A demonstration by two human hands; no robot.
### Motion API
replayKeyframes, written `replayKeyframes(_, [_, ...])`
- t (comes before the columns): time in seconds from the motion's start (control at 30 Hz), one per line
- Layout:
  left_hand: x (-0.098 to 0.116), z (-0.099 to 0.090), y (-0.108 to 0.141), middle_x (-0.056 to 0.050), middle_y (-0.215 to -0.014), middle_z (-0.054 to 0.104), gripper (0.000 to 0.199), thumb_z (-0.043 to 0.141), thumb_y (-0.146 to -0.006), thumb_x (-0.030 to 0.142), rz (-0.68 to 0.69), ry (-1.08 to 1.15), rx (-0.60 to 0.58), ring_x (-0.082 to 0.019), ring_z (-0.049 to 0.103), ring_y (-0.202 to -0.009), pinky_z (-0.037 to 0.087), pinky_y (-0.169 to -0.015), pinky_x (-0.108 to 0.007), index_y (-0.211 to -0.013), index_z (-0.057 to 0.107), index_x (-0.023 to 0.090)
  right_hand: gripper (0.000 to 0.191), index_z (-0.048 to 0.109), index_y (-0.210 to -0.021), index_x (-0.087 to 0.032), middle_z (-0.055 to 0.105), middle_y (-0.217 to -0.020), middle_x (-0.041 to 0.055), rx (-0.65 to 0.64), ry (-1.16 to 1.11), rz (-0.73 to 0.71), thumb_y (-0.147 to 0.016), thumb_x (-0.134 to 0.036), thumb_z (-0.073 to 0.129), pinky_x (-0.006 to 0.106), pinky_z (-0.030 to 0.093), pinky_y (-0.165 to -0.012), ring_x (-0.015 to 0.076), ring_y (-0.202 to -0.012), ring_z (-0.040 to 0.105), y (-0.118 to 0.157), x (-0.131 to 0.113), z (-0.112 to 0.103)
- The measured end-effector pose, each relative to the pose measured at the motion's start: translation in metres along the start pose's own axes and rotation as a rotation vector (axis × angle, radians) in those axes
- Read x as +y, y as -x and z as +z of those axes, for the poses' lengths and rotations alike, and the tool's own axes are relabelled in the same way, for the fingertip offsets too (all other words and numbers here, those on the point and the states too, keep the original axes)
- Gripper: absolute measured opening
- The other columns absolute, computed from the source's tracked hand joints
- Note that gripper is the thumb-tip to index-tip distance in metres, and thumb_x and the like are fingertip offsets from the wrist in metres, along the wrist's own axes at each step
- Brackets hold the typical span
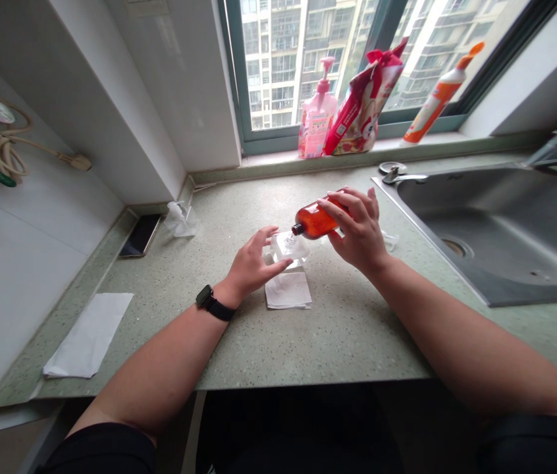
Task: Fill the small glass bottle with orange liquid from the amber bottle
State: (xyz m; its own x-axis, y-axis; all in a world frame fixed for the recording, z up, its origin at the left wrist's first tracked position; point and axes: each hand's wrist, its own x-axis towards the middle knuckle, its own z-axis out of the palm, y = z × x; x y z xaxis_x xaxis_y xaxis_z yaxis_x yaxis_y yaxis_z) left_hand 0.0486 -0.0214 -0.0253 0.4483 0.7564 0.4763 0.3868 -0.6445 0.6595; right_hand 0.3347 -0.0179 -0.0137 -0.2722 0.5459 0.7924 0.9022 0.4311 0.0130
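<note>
My right hand (360, 227) grips an amber bottle (317, 219), tilted with its black-looking open neck pointing left and down. Just below that neck stands a clear bottle (294, 247) on the counter. Around its left side my left hand (251, 262) is curved, thumb in front and fingers behind; a black watch (214, 301) is on that wrist. Directly in front of the clear bottle lies a folded white tissue (288, 291). Whether liquid is flowing is too small to make out.
A phone (141, 236) and a clear pump-like piece (181, 219) lie at the left, with a folded paper towel (88, 336) nearer me. The steel sink (496, 237) is at right. A pink pump bottle (317, 122), red bag (365, 105) and orange-white bottle (436, 99) line the sill.
</note>
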Motion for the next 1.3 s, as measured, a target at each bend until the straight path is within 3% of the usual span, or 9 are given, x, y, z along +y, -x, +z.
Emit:
replayKeyframes(0.7, [-0.0026,0.0006,0.0003,-0.015,-0.147,0.066,0.075,0.086,-0.090,0.048,0.014,0.006,-0.001,-0.034,0.075,-0.122,0.068,-0.096,-0.051,-0.151,0.049,0.026,0.096,0.027,-0.167,-0.055,0.060,-0.152,0.0014,-0.034,-0.026,0.008,-0.091,-0.013,0.069,0.072,0.023,-0.133,0.0371,-0.149,0.050,0.0000,0.0014,-0.0002])
replayKeyframes(1.3, [0.0002,0.0002,0.0001,-0.015,-0.147,0.066,0.074,0.087,-0.089,0.045,-0.006,0.019,-0.003,-0.033,0.075,-0.123,0.066,-0.101,-0.052,-0.149,0.049,0.025,0.090,0.033,-0.164,-0.051,0.062,-0.149,0.0028,-0.005,-0.010,-0.023,-0.091,-0.012,0.068,0.070,0.023,-0.133,0.0348,-0.148,0.051,-0.0001,-0.0002,0.0002])
